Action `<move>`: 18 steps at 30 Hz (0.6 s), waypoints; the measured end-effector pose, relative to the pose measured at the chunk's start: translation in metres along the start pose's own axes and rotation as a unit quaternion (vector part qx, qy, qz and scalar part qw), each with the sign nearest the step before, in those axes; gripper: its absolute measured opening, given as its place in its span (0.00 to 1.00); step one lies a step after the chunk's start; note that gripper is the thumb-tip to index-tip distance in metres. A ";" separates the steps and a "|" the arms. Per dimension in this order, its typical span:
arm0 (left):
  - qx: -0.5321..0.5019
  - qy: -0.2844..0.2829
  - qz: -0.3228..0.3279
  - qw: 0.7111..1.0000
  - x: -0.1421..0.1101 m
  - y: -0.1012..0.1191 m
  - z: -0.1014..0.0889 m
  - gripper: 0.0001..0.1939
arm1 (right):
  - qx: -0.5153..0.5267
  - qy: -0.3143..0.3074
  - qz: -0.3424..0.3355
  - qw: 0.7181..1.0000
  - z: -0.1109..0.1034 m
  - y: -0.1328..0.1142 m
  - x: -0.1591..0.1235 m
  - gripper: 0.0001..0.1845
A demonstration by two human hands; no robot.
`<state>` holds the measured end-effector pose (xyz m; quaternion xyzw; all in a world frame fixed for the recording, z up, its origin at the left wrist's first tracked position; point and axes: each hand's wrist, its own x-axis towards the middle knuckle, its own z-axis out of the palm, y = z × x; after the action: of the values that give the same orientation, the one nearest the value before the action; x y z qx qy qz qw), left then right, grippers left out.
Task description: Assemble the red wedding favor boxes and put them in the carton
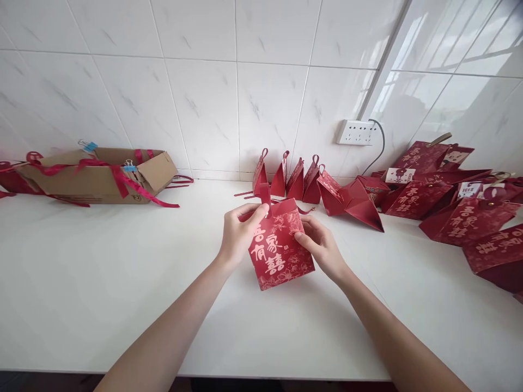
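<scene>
A red gift box (281, 247) with pale floral print and large light-coloured characters is held up over the white table, its printed face toward me. My left hand (241, 231) pinches its upper left edge, the thumb by a red strap (265, 197) that sticks up at the top. On the other side my right hand (321, 245) grips the right edge, thumb on the front and fingers behind, partly hidden by the box. Beyond the hands, several small red folded boxes (278, 179) with loop handles stand against the tiled wall.
A cardboard box (93, 182) draped with red ribbon and blue-topped clips (129, 166) stands at the back left. An unfolded red box (349, 201) lies right of centre. Several finished-looking red boxes (419, 198) crowd the right side, beneath a white power strip (358, 133) on the wall.
</scene>
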<state>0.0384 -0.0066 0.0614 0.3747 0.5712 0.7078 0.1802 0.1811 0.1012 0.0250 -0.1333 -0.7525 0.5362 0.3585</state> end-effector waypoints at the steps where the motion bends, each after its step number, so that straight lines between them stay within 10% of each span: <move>1: 0.013 0.001 0.019 1.000 -0.002 -0.001 0.001 0.13 | -0.049 0.041 -0.049 0.997 0.001 0.001 0.000 0.21; 7: 0.068 -0.071 0.083 0.992 -0.020 0.001 0.013 0.11 | -0.333 0.207 -0.369 0.843 0.010 -0.005 -0.005 0.18; 18: 0.090 -0.057 0.176 0.979 -0.030 -0.001 0.019 0.11 | -0.339 0.208 -0.430 0.810 0.015 -0.004 -0.006 0.16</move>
<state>0.0716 -0.0140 0.0519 0.5234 0.5466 0.6516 0.0510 0.1764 0.0855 0.0236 -0.0170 -0.7744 -0.0024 0.6325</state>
